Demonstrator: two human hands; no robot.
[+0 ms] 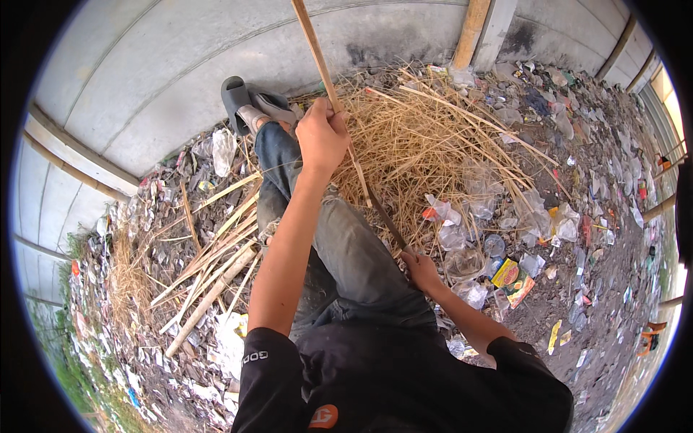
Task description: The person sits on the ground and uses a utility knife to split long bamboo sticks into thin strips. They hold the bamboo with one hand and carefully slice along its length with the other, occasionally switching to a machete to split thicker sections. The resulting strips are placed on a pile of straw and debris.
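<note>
My left hand [322, 138] is closed round a long, pale bamboo strip [316, 52], which slants down past my knee. In my right hand [423, 274], beside my right thigh, is a long dark-bladed knife [388, 222]. Its blade points up and left, and its tip lies close to the strip's lower end; I cannot tell whether they touch. The knife's handle is mostly hidden in my fist. Thin, curly bamboo shavings [404, 137] form a heap beyond and to the right of my crossed legs [361, 245].
Split bamboo strips [224, 252] and a thicker bamboo pole [209, 303] lie to my left. A grey concrete wall [195, 58] rises in front, with a bamboo post [472, 35] against it. Plastic litter and a yellow-green packet [505, 274] cover ground at my right.
</note>
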